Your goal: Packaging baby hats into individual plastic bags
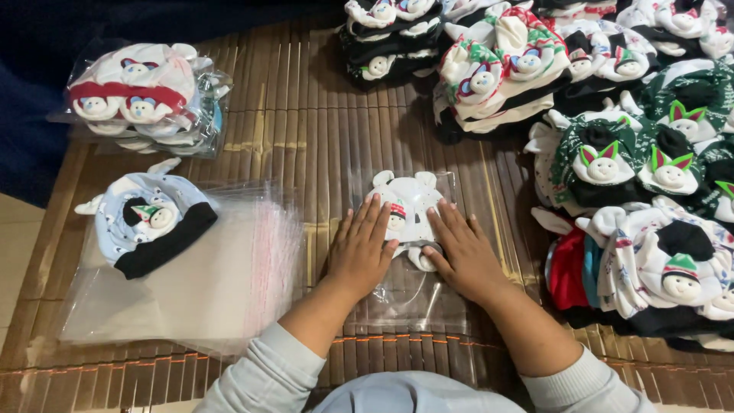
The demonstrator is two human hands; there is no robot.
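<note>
Both sleeves [267,375] reach up from the bottom edge over a bamboo mat [306,138]. Left hand [359,252] and right hand [462,256] lie flat, fingers spread, pressing a clear bag [413,298] that holds a white hat [405,206]; neither grips anything. Left of them a blue hat [149,222] rests on a stack of empty bags [229,283]. Packed hats [141,92] sit at the far left, and loose hat piles [612,153] crowd the right side.

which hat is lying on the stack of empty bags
The light blue hat with the black brim, at left. It sits alone on the loose bags; the others are piled or bagged.
</note>
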